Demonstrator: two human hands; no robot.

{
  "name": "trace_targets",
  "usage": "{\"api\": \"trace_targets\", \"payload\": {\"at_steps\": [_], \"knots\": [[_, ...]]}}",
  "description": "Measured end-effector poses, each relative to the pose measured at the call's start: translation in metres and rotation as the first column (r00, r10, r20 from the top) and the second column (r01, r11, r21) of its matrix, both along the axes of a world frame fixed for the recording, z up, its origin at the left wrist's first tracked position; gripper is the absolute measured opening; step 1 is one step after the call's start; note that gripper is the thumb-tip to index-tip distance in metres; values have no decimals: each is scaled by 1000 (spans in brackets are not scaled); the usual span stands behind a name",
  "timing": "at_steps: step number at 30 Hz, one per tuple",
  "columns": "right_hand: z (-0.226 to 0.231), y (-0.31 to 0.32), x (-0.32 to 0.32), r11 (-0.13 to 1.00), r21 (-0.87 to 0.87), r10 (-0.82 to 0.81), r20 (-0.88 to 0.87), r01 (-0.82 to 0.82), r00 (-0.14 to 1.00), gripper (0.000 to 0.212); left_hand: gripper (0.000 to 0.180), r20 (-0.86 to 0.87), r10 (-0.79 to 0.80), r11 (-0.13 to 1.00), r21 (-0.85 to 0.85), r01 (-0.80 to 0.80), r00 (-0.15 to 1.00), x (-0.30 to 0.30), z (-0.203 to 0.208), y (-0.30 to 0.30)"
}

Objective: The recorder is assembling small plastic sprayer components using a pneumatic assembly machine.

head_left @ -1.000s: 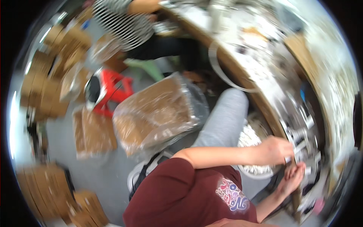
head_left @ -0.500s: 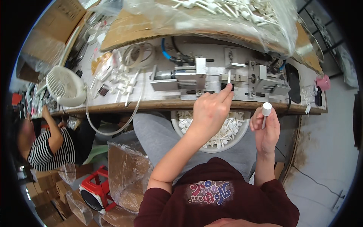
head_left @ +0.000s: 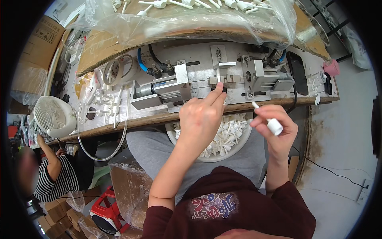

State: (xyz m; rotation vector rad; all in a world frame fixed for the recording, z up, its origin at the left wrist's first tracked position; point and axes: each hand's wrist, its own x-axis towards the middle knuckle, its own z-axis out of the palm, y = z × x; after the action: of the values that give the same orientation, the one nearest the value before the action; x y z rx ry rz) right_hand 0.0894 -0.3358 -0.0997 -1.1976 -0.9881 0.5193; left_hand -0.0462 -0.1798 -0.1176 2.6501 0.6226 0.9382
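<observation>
My left hand (head_left: pixel 201 115) reaches to the metal fixture (head_left: pixel 225 79) at the middle of the bench. Its index and middle fingers lie close together at the near end of a white plastic stick (head_left: pixel 218 74) in the fixture; the thumb is hidden. My right hand (head_left: pixel 279 129), in front of the bench edge, pinches a white capped stick (head_left: pixel 274 126) between thumb and fingers. The cap points down toward me, the thin stem up and left. Below my hands, a white basin (head_left: pixel 172 137) on my lap holds many similar white pieces.
Metal cylinder clamps stand left (head_left: pixel 167 89) and right (head_left: pixel 268 77) of the fixture. Beyond them, a cardboard sheet (head_left: pixel 119 42) carries plastic film and more white pieces. A dark phone-like slab (head_left: pixel 297 73) lies right. A white fan (head_left: pixel 55 115) and a co-worker in stripes (head_left: pixel 59 175) are left.
My right hand has turned the capped stick from cap-up to cap-down. My left hand stays at the fixture. The whole view has shifted, with the bench appearing farther left.
</observation>
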Motion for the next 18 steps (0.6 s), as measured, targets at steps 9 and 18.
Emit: {"api": "trace_targets", "payload": {"at_steps": [9, 18], "knots": [[16, 28, -1, 999, 24, 25, 118, -29, 993, 34, 25, 61, -32, 998, -46, 35, 998, -9, 14, 3], [-15, 51, 4, 984, -112, 24, 852, 137, 523, 28, 17, 374, -13, 976, 206, -69, 927, 10, 112, 99]]}}
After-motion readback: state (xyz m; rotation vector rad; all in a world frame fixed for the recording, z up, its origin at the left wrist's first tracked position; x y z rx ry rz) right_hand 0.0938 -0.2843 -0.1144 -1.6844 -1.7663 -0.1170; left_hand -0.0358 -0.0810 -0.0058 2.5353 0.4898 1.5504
